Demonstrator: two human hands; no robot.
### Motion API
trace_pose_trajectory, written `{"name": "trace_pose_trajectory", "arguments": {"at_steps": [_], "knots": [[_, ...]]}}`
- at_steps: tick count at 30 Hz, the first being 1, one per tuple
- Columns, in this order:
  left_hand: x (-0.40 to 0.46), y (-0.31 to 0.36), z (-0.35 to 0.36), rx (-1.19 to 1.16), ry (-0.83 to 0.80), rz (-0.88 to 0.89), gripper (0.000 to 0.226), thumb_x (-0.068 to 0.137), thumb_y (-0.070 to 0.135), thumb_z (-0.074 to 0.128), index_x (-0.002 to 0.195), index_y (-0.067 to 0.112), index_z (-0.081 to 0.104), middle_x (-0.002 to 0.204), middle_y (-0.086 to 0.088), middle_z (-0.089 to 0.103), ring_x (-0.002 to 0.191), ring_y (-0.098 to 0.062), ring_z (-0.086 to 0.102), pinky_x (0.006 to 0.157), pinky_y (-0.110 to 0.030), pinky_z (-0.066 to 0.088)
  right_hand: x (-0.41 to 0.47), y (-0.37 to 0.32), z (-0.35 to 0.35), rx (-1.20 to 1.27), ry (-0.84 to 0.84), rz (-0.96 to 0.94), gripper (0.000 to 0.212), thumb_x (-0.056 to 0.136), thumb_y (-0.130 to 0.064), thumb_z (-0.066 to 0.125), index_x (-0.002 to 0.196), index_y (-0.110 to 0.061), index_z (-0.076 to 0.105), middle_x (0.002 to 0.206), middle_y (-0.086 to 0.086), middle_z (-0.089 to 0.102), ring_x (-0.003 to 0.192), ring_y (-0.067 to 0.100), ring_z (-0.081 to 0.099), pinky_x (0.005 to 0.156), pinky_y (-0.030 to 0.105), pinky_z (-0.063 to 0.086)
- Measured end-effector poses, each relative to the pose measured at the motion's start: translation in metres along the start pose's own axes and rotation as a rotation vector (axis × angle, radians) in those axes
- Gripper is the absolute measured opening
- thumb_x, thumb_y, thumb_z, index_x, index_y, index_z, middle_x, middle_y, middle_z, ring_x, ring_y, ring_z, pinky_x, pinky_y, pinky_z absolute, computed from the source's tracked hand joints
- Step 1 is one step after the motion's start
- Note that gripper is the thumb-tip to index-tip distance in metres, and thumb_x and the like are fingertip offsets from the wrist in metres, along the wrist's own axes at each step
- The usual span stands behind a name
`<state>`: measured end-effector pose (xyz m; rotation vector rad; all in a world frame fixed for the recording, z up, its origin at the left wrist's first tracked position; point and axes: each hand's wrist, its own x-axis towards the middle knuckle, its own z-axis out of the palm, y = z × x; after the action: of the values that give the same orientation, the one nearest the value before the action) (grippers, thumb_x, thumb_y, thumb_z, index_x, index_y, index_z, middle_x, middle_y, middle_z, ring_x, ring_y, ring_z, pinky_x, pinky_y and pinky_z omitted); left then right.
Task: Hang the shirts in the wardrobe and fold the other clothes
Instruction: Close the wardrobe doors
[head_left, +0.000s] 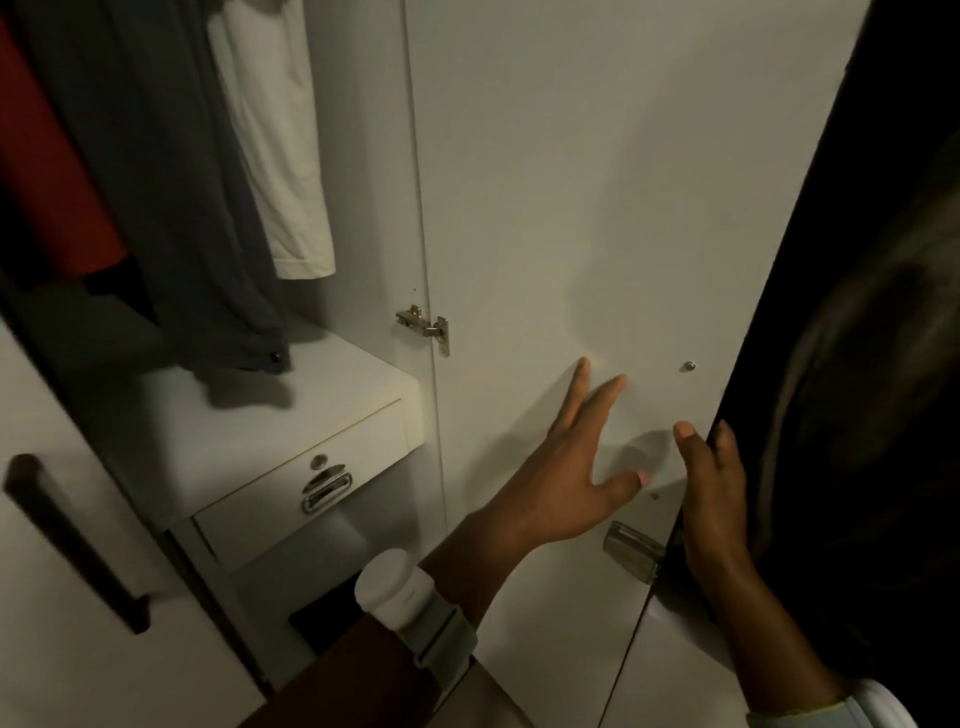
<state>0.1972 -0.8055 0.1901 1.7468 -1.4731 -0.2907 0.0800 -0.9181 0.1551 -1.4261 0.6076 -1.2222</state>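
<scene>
The wardrobe stands open, its white right door (597, 197) swung outward in front of me. Inside at the left hang a red garment (47, 171), a dark grey garment (171, 197) and a white shirt (280, 145). My left hand (561, 467) reaches to the inner face of the door with fingers spread and straight, holding nothing. My right hand (711, 499) is at the door's free edge, thumb on the inner side and fingers wrapped round the edge.
A white drawer unit (280, 467) with a metal pull sits under the hanging clothes. The left door with a dark bar handle (72, 540) is at the lower left. A hinge (426, 327) joins the right door to the frame. Dark space lies right of the door.
</scene>
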Motion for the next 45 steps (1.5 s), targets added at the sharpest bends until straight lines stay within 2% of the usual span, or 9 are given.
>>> {"name": "trace_pose_trajectory", "arguments": {"at_steps": [2, 5, 7, 11, 13, 17, 23, 32, 45], "knots": [[-0.019, 0.002, -0.004, -0.021, -0.014, 0.021, 0.090, 0.098, 0.039, 0.068, 0.163, 0.045, 0.006, 0.165, 0.029, -0.024, 0.153, 0.004, 0.006, 0.117, -0.026, 0.027, -0.022, -0.005, 0.003, 0.026, 0.016, 0.005, 0.037, 0.104, -0.047, 0.051, 0.136, -0.029, 0.056, 0.124, -0.015, 0.067, 0.110, -0.008, 0.063, 0.095, 0.028, 0.049], [-0.075, -0.001, -0.035, -0.048, 0.014, 0.044, 0.086, 0.099, 0.039, 0.067, 0.163, 0.044, 0.009, 0.169, 0.027, -0.009, 0.155, 0.007, 0.002, 0.120, -0.021, 0.020, -0.076, -0.020, 0.027, 0.031, 0.030, 0.041, 0.082, 0.078, -0.087, 0.053, 0.134, -0.027, 0.058, 0.124, -0.007, 0.069, 0.113, 0.008, 0.066, 0.091, 0.036, 0.052], [-0.109, -0.003, -0.055, -0.041, 0.062, 0.064, 0.082, 0.100, 0.038, 0.066, 0.162, 0.043, 0.015, 0.170, 0.027, 0.000, 0.153, 0.011, 0.004, 0.122, -0.019, 0.018, -0.106, -0.026, 0.040, 0.011, -0.009, 0.036, 0.074, 0.077, -0.091, 0.050, 0.128, -0.038, 0.061, 0.123, -0.013, 0.069, 0.115, 0.008, 0.066, 0.091, 0.039, 0.052], [-0.188, -0.013, -0.114, 0.076, 0.280, 0.052, 0.064, 0.098, 0.033, 0.067, 0.154, 0.044, 0.038, 0.162, 0.029, 0.022, 0.150, 0.006, 0.023, 0.119, -0.023, 0.030, -0.162, -0.033, 0.098, 0.019, -0.159, 0.052, 0.035, 0.094, -0.060, 0.061, 0.119, -0.036, 0.062, 0.110, -0.017, 0.071, 0.103, -0.002, 0.066, 0.096, 0.032, 0.054], [-0.223, -0.019, -0.145, 0.180, 0.478, 0.096, 0.047, 0.098, 0.030, 0.063, 0.144, 0.035, 0.054, 0.154, 0.019, 0.038, 0.144, -0.003, 0.037, 0.114, -0.024, 0.039, -0.184, -0.039, 0.133, 0.017, -0.263, 0.066, 0.038, 0.089, -0.045, 0.066, 0.124, -0.030, 0.061, 0.116, -0.007, 0.071, 0.106, 0.003, 0.067, 0.088, 0.020, 0.055], [-0.272, -0.035, -0.205, 0.415, 0.787, 0.179, 0.036, 0.093, 0.022, 0.062, 0.129, 0.016, 0.064, 0.138, -0.003, 0.056, 0.132, -0.015, 0.049, 0.108, -0.040, 0.045, -0.218, -0.042, 0.193, 0.006, -0.417, 0.035, 0.031, 0.099, -0.024, 0.063, 0.129, -0.033, 0.062, 0.109, -0.008, 0.072, 0.110, 0.008, 0.068, 0.088, 0.024, 0.056], [-0.290, -0.059, -0.232, 0.452, 0.726, 0.057, 0.046, 0.091, 0.025, 0.063, 0.137, 0.017, 0.058, 0.149, -0.001, 0.048, 0.141, -0.014, 0.041, 0.113, -0.042, 0.044, -0.224, -0.027, 0.228, -0.060, -0.416, 0.006, 0.046, 0.101, -0.020, 0.064, 0.136, -0.046, 0.051, 0.112, -0.006, 0.065, 0.112, 0.008, 0.064, 0.098, 0.035, 0.057], [-0.273, -0.054, -0.220, 0.429, 0.876, 0.004, 0.046, 0.086, 0.016, 0.066, 0.132, 0.015, 0.062, 0.141, 0.003, 0.053, 0.134, -0.012, 0.044, 0.106, -0.045, 0.045, -0.227, -0.012, 0.270, -0.179, -0.636, -0.016, 0.088, 0.098, -0.004, 0.064, 0.164, -0.036, 0.015, 0.136, -0.016, 0.038, 0.111, -0.022, 0.048, 0.080, 0.004, 0.050], [-0.266, -0.065, -0.225, 0.551, 0.847, -0.033, 0.044, 0.088, 0.001, 0.065, 0.131, 0.008, 0.062, 0.143, -0.008, 0.055, 0.138, -0.026, 0.046, 0.114, -0.021, 0.026, -0.198, -0.005, 0.324, -0.356, -0.856, -0.129, 0.102, 0.095, -0.028, 0.072, 0.163, -0.041, -0.004, 0.141, -0.014, 0.026, 0.096, 0.006, 0.054, 0.084, 0.027, 0.059]]}}
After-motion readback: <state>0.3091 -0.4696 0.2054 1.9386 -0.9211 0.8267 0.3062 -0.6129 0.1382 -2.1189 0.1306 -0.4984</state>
